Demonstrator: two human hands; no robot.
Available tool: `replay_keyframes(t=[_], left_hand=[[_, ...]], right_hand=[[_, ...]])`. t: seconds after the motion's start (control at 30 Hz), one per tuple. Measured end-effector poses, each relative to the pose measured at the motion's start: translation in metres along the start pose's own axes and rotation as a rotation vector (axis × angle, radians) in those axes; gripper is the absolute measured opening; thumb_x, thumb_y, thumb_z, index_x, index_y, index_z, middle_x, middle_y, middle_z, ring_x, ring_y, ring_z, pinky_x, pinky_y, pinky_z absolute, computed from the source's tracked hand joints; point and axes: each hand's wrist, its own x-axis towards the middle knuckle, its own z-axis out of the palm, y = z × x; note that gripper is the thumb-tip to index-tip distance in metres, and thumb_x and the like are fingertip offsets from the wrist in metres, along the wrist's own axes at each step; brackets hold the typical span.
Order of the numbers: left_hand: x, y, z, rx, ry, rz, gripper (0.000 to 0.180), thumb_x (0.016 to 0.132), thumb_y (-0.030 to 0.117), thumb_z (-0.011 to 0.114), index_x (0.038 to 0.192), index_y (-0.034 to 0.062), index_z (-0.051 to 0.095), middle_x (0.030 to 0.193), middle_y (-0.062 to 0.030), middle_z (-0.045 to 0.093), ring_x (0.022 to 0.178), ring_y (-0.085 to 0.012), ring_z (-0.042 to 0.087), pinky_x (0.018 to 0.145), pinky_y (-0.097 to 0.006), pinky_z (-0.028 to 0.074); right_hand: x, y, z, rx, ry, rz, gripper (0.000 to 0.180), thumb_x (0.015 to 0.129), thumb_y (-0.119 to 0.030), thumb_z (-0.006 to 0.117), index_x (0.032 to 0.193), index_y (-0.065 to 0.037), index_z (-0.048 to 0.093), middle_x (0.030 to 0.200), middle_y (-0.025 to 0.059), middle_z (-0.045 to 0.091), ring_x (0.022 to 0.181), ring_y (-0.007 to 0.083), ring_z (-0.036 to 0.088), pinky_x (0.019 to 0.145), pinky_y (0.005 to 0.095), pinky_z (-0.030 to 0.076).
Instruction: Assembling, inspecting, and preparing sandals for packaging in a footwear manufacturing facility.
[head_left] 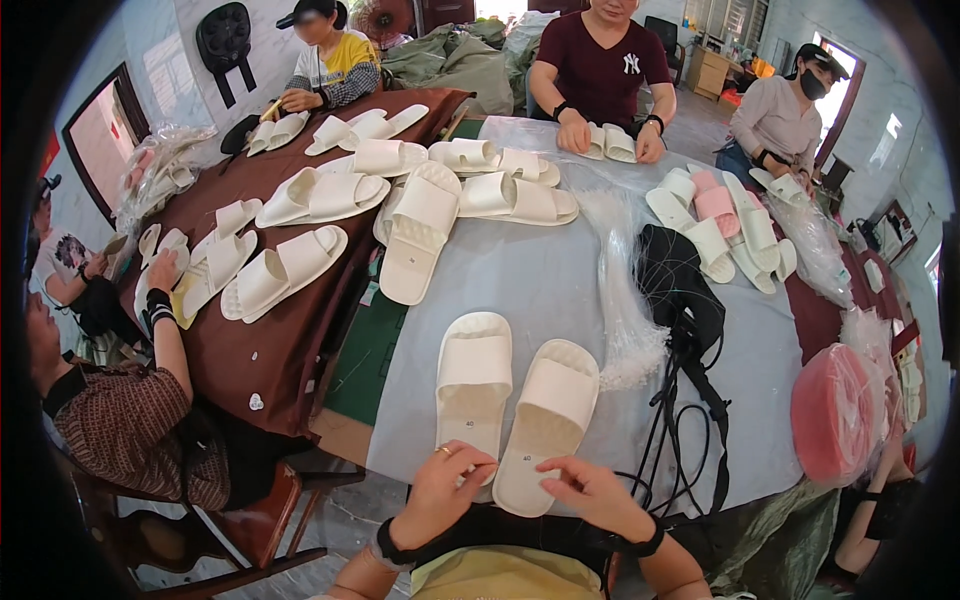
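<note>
Two cream slippers lie side by side in front of me on the table, toes pointing away: a left slipper (474,355) and a right slipper (557,400). Each has a small printed label on its insole. At the left slipper's heel is my left hand (440,500), thumb and fingertips pinched together; whatever is between them is too small to make out. My right hand (597,497) reaches over the right slipper's heel, its thumb and forefinger slightly apart with the tips at the insole's edge. Dark bands circle both my wrists.
Beyond lie a bundle of clear plastic strands (628,300), a black strapped bag (680,275) and a pile of cream and pink slippers (715,205). More cream slippers (420,230) cover the left side. A pink wrapped roll (832,415) stands right. Several co-workers handle slippers around the tables.
</note>
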Motion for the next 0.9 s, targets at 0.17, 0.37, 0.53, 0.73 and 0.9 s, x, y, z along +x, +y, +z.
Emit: replay_keyframes(t=[0.17,0.37,0.53,0.73,0.9], left_hand=[[0.007,0.003,0.011,-0.008,-0.074,0.073,0.008,0.075,0.002,0.063,0.082,0.0039,0.061,0.077,-0.0079,0.056,0.070,-0.0235,0.054,0.059,-0.029,0.045],[0.011,-0.004,0.011,0.091,-0.125,0.178,0.008,0.075,0.007,0.064,0.082,0.0056,0.061,0.080,-0.0080,0.056,0.077,-0.0260,0.054,0.066,-0.033,0.045],[0.009,-0.003,0.014,0.108,-0.131,0.195,0.012,0.072,0.004,0.065,0.083,0.0055,0.062,0.080,-0.0080,0.057,0.078,-0.0256,0.054,0.067,-0.032,0.045],[0.003,0.010,0.032,0.074,0.251,0.053,0.033,0.072,0.007,0.068,0.102,0.0044,0.054,0.085,-0.0088,0.057,0.080,-0.0230,0.055,0.068,-0.031,0.046],[-0.023,0.002,0.050,-0.581,-0.297,-0.425,0.029,0.083,0.012,0.062,0.105,-0.0002,0.047,0.095,-0.0113,0.058,0.085,-0.0146,0.058,0.070,-0.024,0.046]], right_hand=[[0.002,0.007,0.015,0.115,0.008,0.007,0.017,0.088,-0.013,0.053,0.098,0.000,0.058,0.070,-0.0027,0.051,0.061,0.0041,0.043,0.055,0.0182,0.036],[0.007,0.022,0.007,0.305,0.009,0.088,0.020,0.088,-0.017,0.052,0.097,0.000,0.058,0.068,0.0023,0.055,0.062,0.0068,0.049,0.059,0.0213,0.042],[0.006,0.007,0.013,0.139,-0.084,0.091,0.019,0.088,-0.018,0.053,0.093,0.000,0.057,0.069,0.0016,0.056,0.064,0.0071,0.051,0.060,0.0212,0.042],[0.013,0.015,0.009,0.322,0.035,0.155,0.019,0.088,-0.017,0.052,0.089,0.002,0.055,0.069,0.0021,0.059,0.067,0.0085,0.054,0.062,0.0214,0.042],[0.017,0.012,0.011,0.445,0.050,0.233,0.019,0.088,-0.017,0.052,0.089,0.002,0.054,0.071,0.0044,0.060,0.068,0.0087,0.055,0.066,0.0202,0.041]])
